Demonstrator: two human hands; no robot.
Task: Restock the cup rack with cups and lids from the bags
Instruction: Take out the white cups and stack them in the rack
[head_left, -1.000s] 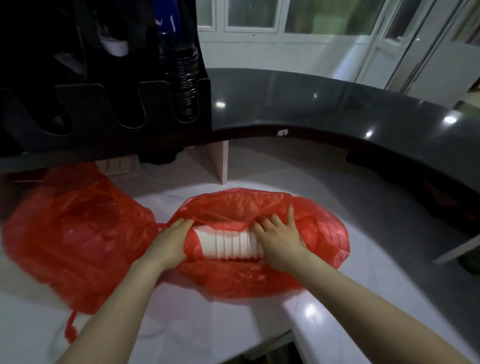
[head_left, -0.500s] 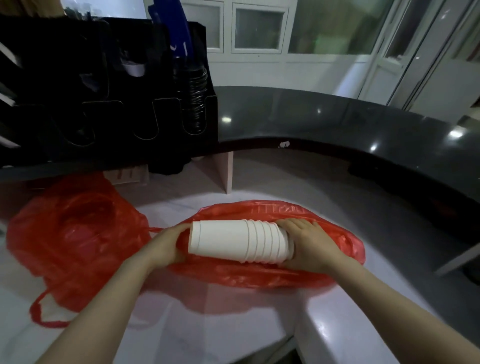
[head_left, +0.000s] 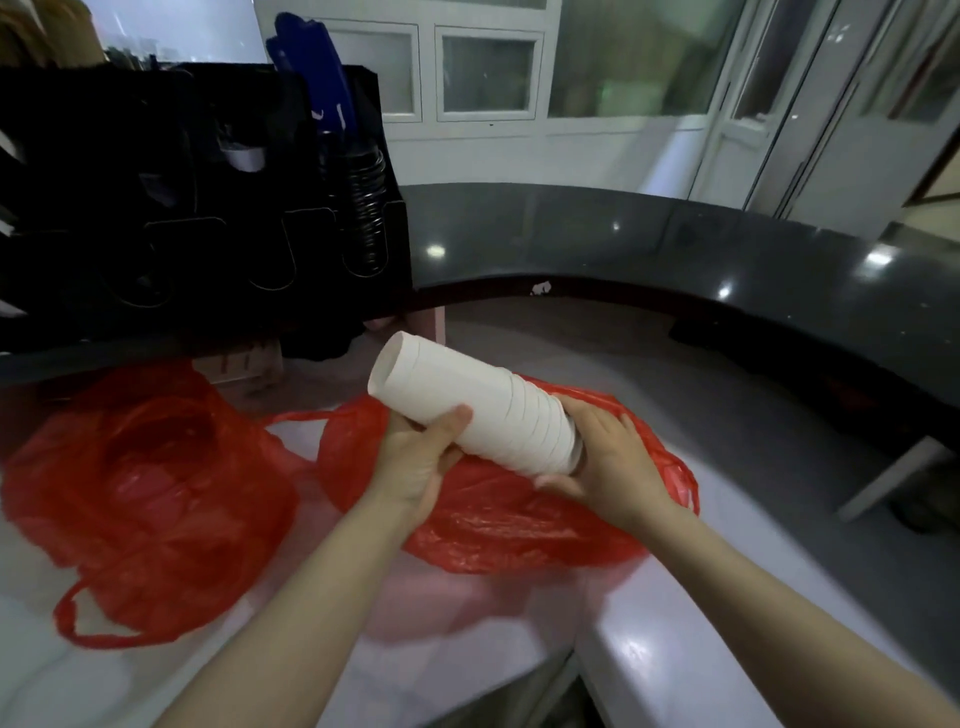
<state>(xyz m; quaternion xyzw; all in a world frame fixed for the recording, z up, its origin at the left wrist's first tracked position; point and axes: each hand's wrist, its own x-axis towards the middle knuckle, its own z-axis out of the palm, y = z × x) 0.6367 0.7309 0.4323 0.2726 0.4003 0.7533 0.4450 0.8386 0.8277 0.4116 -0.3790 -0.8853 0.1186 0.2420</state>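
We log the cup stack (head_left: 467, 410) as smooth, matt white paper. Left bag (head_left: 150, 499) and right bag (head_left: 509, 519): thin red plastic, glossy, crinkled. Tabletop (head_left: 649, 649) white, polished. Far counter (head_left: 675, 244) dark, glossy, speckled. Cup rack (head_left: 156, 208) looks matt black; lids (head_left: 366, 208) shiny black plastic.

A stack of white cups (head_left: 467, 410) is held clear above the white bench (head_left: 467, 649), tilted, with its smooth end pointing to 10 o'clock and its ridged end to 4 o'clock. The left hand (head_left: 415, 457) grips the middle of the stack from below, thumb over the top. The right hand (head_left: 613, 467) cups the ridged end, where the rims bunch together. Under both hands a flattened red bag (head_left: 509, 525) lies on the bench. A fuller second red bag (head_left: 150, 499) sits at 8 o'clock, just beside it. At 10 o'clock stands a black cup rack (head_left: 197, 208) with a column of dark lids (head_left: 366, 208) in its right slot.
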